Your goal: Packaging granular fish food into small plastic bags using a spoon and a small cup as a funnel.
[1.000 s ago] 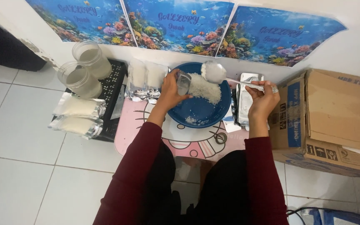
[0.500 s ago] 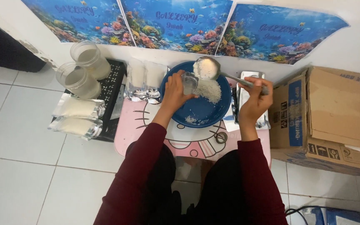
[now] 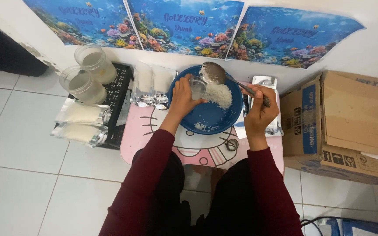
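The left hand [image 3: 183, 97] is holding a small clear pouch [image 3: 197, 87] over the blue bowl [image 3: 206, 116]. The right hand [image 3: 259, 107] is gripping a metal spoon [image 3: 215, 73], positioning its bowl above the pouch and white powder [image 3: 218, 94].

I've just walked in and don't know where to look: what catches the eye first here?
The blue bowl of white grains on the small pink table stands out. Over it the left hand holds a small clear pouch while the right hand tips a metal spoon of grains toward it. Bright coral-reef posters line the wall behind.
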